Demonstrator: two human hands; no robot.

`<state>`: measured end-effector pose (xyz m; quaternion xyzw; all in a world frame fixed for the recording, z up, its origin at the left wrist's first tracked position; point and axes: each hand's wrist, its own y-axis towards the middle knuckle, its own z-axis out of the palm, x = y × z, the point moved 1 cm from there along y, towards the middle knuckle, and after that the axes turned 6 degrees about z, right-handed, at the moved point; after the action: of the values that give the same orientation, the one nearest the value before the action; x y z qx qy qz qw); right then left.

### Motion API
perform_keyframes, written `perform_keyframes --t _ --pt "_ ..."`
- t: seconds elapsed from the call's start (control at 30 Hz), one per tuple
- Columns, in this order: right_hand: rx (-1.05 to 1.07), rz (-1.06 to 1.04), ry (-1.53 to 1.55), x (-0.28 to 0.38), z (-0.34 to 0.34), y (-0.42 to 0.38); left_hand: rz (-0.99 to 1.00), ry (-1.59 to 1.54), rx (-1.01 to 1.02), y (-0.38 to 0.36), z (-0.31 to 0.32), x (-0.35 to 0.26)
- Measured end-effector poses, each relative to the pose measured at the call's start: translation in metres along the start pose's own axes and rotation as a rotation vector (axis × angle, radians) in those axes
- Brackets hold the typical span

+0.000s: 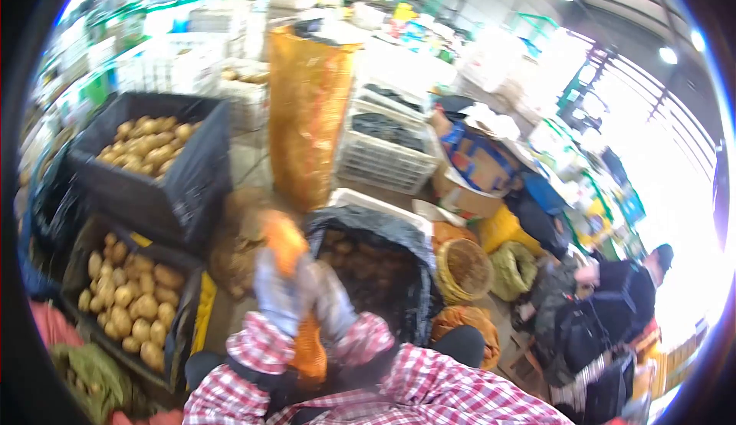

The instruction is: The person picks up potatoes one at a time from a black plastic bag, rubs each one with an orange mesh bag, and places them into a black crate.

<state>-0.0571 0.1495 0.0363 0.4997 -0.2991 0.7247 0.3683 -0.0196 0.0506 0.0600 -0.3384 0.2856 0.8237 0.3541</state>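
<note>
Both my hands wear pale gloves and meet low in the middle of the view, in front of my checked sleeves. My left hand (276,291) and my right hand (328,295) are closed around an orange mesh bundle (284,241), which sticks out above and below them. Motion smears the fingers. Just right of my hands is a crate lined with black plastic (425,260), with dark, potato-like lumps inside. To the left, potatoes (130,302) fill a low dark crate, and more potatoes (153,145) lie in a taller dark bin behind it.
A tall orange sack (307,111) stands ahead, beside stacked white crates (383,157). A yellowish basket (464,268) and a green sack (512,270) are at the right. Another person (613,295) in dark clothes is farther right. A green bag (96,379) lies lower left.
</note>
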Motion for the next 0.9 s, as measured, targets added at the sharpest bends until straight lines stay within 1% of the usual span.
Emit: perform_keyframes --t 0.03,0.07,0.1,0.13,0.17,0.2,0.23,0.27,0.33,0.37,0.4,0.43,0.47,0.5,0.53,0.6,0.63,0.67,0.73,0.77,0.8,0.83,0.9 --pt "-0.054 -0.157 -0.168 -0.005 0.010 -0.013 -0.240 -0.241 -0.064 0.004 0.001 -0.006" --pt "-0.104 -0.299 -0.343 -0.008 0.015 -0.020 -0.117 0.080 -0.079 0.008 0.000 -0.015" --pt "-0.066 -0.310 -0.310 -0.005 0.010 -0.016 -0.026 0.142 -0.053 0.010 -0.020 0.012" --pt "-0.016 -0.325 -0.270 -0.003 0.007 -0.009 -0.115 -0.007 -0.077 0.007 -0.012 0.007" --pt "-0.149 -0.332 -0.669 -0.009 -0.002 0.000 -0.051 0.063 -0.108 0.003 -0.009 0.015" --pt "-0.164 -0.266 -0.424 -0.017 -0.009 0.007 0.015 0.141 -0.146 -0.006 -0.010 0.027" --pt "-0.170 -0.203 -0.175 -0.009 -0.007 0.017 -0.138 -0.322 -0.188 -0.010 -0.023 0.049" --pt "-0.166 -0.141 0.071 -0.003 -0.006 0.023 0.013 0.082 -0.045 -0.017 -0.013 0.052" --pt "-0.058 -0.183 -0.052 0.009 -0.001 0.016 -0.124 0.052 -0.008 -0.023 -0.011 0.050" --pt "-0.006 -0.202 -0.115 0.016 0.002 0.010 -0.142 0.065 0.098 -0.015 -0.013 0.040" --pt "0.048 -0.263 -0.243 0.021 0.004 0.001 -0.156 0.077 0.204 -0.007 -0.017 0.027" --pt "0.096 -0.333 -0.364 0.026 0.005 -0.008 -0.446 -0.325 0.080 -0.005 -0.021 0.022" --pt "0.133 -0.271 -0.396 0.024 0.005 -0.008 -0.468 -0.328 0.105 0.001 -0.022 0.017" --pt "0.128 -0.235 -0.254 0.024 0.005 -0.007 -0.490 -0.330 0.130 0.006 -0.023 0.013" --pt "0.124 -0.196 -0.111 0.023 0.003 -0.005 -0.443 -0.270 0.180 0.008 -0.023 0.012" --pt "-0.109 -0.180 0.014 0.000 -0.005 0.016 -0.109 0.042 0.139 -0.002 -0.003 0.012" --pt "-0.173 -0.138 -0.065 0.003 -0.002 0.013 -0.053 0.025 0.001 -0.012 0.003 0.018" --pt "-0.233 -0.091 -0.143 0.006 0.000 0.010 -0.031 -0.025 -0.017 -0.016 -0.007 0.034" --pt "-0.160 -0.084 -0.606 0.016 -0.006 0.001 0.157 0.163 -0.023 -0.013 -0.019 0.043" --pt "-0.069 -0.057 -0.443 0.011 -0.005 -0.003 0.047 0.157 0.035 -0.008 -0.013 0.019" --pt "-0.015 -0.133 -0.512 0.016 -0.005 -0.006 -0.063 0.153 0.094 -0.004 -0.007 -0.007" --pt "0.038 -0.207 -0.579 0.024 -0.005 -0.013 -0.209 0.049 0.226 0.000 -0.015 -0.008" --pt "0.118 -0.337 -0.730 0.036 -0.008 -0.016 -0.357 -0.110 0.269 0.001 -0.024 0.009"
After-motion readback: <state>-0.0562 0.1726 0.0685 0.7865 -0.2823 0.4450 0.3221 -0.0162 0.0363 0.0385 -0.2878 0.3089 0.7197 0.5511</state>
